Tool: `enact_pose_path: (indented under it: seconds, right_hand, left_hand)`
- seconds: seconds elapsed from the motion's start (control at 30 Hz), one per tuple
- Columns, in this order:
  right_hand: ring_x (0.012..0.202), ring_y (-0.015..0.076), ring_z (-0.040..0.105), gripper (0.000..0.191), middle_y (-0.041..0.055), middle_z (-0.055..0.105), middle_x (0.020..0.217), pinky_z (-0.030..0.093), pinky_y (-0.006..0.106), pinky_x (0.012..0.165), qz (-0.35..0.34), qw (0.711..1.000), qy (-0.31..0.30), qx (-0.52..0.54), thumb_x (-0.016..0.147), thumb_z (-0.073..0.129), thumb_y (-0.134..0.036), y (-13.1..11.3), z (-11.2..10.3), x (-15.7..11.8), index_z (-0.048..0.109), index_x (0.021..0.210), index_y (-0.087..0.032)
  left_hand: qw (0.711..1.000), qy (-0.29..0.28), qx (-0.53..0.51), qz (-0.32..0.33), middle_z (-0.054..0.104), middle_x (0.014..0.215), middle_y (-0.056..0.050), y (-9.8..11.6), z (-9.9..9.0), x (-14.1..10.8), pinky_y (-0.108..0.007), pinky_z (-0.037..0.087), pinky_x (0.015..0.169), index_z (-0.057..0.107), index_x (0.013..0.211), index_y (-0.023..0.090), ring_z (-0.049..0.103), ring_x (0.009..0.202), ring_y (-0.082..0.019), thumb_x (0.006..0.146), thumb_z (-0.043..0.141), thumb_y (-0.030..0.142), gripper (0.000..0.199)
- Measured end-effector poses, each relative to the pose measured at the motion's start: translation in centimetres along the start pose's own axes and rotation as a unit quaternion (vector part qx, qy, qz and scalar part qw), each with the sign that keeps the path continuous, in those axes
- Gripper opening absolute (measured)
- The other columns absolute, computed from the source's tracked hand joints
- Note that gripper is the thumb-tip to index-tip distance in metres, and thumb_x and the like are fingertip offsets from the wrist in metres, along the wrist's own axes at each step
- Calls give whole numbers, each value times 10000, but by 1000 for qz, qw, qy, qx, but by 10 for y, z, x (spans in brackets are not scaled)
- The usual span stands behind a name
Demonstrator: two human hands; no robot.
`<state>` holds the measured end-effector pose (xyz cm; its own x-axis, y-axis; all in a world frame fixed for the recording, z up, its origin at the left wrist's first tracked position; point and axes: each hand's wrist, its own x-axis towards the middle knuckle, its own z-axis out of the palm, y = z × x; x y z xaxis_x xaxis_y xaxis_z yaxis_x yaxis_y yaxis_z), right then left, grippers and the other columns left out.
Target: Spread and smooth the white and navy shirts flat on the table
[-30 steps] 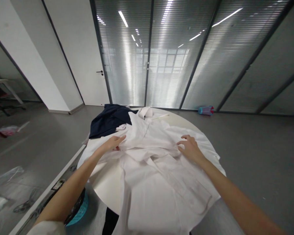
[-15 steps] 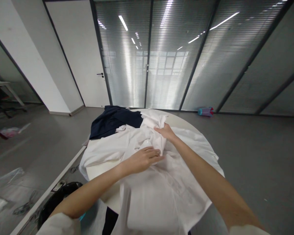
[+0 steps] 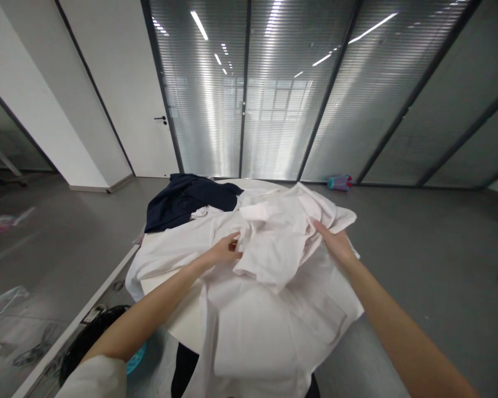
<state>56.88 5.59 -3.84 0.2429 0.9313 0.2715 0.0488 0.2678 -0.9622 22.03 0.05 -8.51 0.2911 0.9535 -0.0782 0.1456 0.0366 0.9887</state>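
Observation:
A rumpled white shirt (image 3: 269, 326) lies across the round table and hangs over its front edge, with a bunched fold raised in the middle. My right hand (image 3: 336, 243) is closed on the cloth at the right of that fold, thumb on top. At the fold's left edge, the curled fingers of my left hand (image 3: 224, 250) grip the cloth; their tips are partly hidden. More white cloth (image 3: 174, 251) spreads on the left side of the table, and whether it belongs to the same shirt I cannot tell.
A dark navy garment (image 3: 191, 200) is heaped at the table's back left. The pale tabletop (image 3: 186, 318) shows at the left front. Below it stands a bin with a black liner (image 3: 93, 331). A glass partition (image 3: 274, 99) rises behind; a blue and pink object (image 3: 339, 183) lies at its foot.
My right hand has drawn the bunched cloth to the right and nearer, spreading it wider. My left hand has shifted left, and its flat fingers have curled at the cloth's edge.

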Motion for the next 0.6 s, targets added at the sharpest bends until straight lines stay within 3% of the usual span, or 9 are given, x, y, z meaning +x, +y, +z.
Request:
enact_pose_path:
  seconds: [0.1,0.2,0.27,0.33,0.43,0.5,0.53,0.6]
  right_hand:
    - [1188,279,638,466,46,716,1201,541,401,1015,62,995,-12,71,647,839,-356,13,-39,-9,677,1068,-236]
    - [1150,250,663,293,26,746,1113,596,347,933,114,981,31,155,705,739,-321,9,-67,-9,690,984,-250]
    - [1175,244,649,232,23,747,1107,603,348,927,99,977,46,182,727,680,-279,-5,-81,-5,694,957,-256]
    - [1238,242,608,243,3,729,1158,593,373,957,42,978,50,197,724,647,-230,-25,-96,2,696,957,-278]
    - [1304,230,552,284,-62,685,1240,568,412,1008,-71,975,81,193,731,618,-211,-51,-123,17,692,972,-343]
    - [1287,221,566,260,-76,686,1224,537,400,1051,-117,975,116,149,739,636,-214,-55,-143,24,693,943,-363]
    - [1255,221,592,226,-66,706,1176,529,383,1058,-120,977,134,112,737,652,-215,-52,-153,24,695,907,-358]
    - [1161,238,654,156,-33,745,1015,551,369,1020,-81,988,132,25,720,690,-205,-34,-172,17,687,814,-330]
  left_hand:
    - [991,82,102,-8,708,1006,-87,5,10,6,-348,537,799,560,1367,169,676,820,-206,555,880,215,874]
    - [979,145,141,1,675,841,-29,14,16,15,-298,518,718,599,1305,132,628,734,-171,612,809,177,726]
    - [976,175,125,42,654,837,-21,27,14,18,-269,500,691,615,1272,128,609,732,-156,665,747,171,622]
    - [961,227,87,135,641,868,-20,47,5,14,-243,486,668,633,1228,150,603,753,-148,702,721,201,536]
    - [900,326,24,290,594,814,11,80,-14,-10,-220,472,639,613,1210,201,584,723,-133,724,762,281,515]
    - [856,386,21,344,565,774,28,96,-26,-34,-216,470,639,598,1194,221,562,692,-121,724,796,318,519]
    - [850,396,42,345,567,775,26,101,-31,-47,-216,469,637,610,1162,220,557,684,-119,724,805,338,494]
    - [878,357,128,291,584,759,17,100,-38,-74,-214,458,609,661,1068,202,548,652,-118,734,800,395,409]
